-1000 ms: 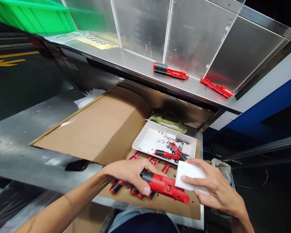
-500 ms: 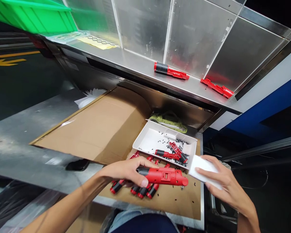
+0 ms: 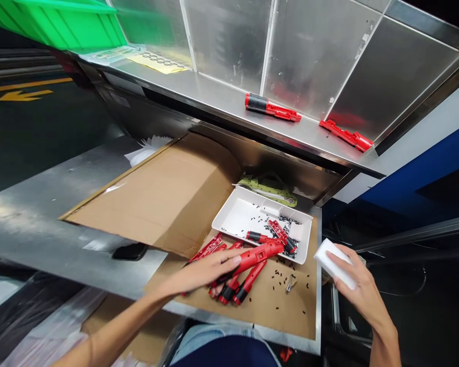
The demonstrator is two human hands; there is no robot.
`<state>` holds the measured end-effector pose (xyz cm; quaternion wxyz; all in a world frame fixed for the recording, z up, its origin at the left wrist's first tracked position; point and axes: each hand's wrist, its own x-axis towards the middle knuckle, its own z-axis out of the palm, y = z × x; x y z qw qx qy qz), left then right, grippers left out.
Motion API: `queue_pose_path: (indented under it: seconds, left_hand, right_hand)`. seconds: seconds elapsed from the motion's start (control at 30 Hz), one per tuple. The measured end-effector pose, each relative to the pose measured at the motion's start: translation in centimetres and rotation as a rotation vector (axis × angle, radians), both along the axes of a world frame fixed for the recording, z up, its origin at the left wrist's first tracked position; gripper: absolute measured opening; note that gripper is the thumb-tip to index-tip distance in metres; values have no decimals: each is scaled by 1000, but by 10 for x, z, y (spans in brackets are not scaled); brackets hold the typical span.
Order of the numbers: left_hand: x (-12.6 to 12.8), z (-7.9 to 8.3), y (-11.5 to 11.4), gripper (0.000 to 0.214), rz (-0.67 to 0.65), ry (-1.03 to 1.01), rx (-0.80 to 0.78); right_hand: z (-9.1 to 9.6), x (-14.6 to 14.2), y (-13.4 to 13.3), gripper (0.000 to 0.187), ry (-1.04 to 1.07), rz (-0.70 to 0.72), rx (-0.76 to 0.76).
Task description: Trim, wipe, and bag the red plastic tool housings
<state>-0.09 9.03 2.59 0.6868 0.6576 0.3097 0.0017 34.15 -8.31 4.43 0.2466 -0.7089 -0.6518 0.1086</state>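
My left hand point(image 3: 214, 267) is wrapped round the black end of a red plastic tool housing point(image 3: 262, 255). The housing's red end points up and right, overlapping the front of a white tray point(image 3: 232, 216). Below and beside it, several similar red-and-black housings point(image 3: 250, 280) lie on a cardboard sheet point(image 3: 268, 311). In my right hand point(image 3: 357, 280) is a white sponge block point(image 3: 332, 259), gripped between thumb and fingers beyond the bench's right edge. The sponge and the housing are apart.
Two housings and small black pieces lie in the tray. A small metal tool point(image 3: 289, 284) rests on the cardboard. Two red parts point(image 3: 273, 108) sit on the metal shelf point(image 3: 214, 92). A bent cardboard flap point(image 3: 149, 199), a dark phone-like object point(image 3: 130, 251) and a green bin point(image 3: 69, 25) are leftward.
My left hand has lowered the housing towards the pile and turned its red end up and away. My right hand, still holding the sponge, has moved slightly right, away from the housing.
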Motion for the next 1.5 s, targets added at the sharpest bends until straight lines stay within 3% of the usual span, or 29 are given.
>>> queue_pose_path:
  seconds: [0.07,0.2,0.33,0.43,0.5,0.73,0.87,0.97,1.07,1.13,1.2,1.37,1.5]
  left_hand:
    - [7,-30,-31,68,44,101,141]
    - [46,-98,-99,56,-57,354,488]
    - [95,-140,-137,58,-4,591,754]
    - [114,-150,-143,62,77,625,846]
    - [112,-153,-139,62,120,625,918]
    - [64,-172,-111,60,295,659,1087]
    - [59,-195,-108,59,296,601,1122]
    - [63,-204,-109,50,310,558,1135]
    - [62,-199,-113,40,321,521,1143]
    - [56,-184,-116,36,367,476,1133]
    - [45,-161,-119,37,475,331,998]
    - [23,-97,-111,64,729,-157,23]
    - [19,-68,-98,69,696,-363,-412]
  right_hand:
    - [-26,3,-15,40,96,-60,-5]
    - [-72,-25,-36,41,312,-46,-9]
    - [-100,-55,-44,44,472,-65,-9]
    - [-119,-63,-47,47,653,-140,18]
    - [-135,-63,-50,50,765,-191,34]
    - [-187,-67,-61,56,1001,-431,148]
    - [-201,-73,-57,58,1133,-557,223]
    - [-201,-73,-55,58,1190,-603,261]
    - [-190,-70,-55,58,1217,-598,276]
    - [-177,-68,-56,58,1225,-578,284]
    - [-160,-68,-55,59,1229,-556,295]
    - [-124,-69,-37,60,1239,-499,315]
    - [-102,-71,-12,58,1166,-383,244]
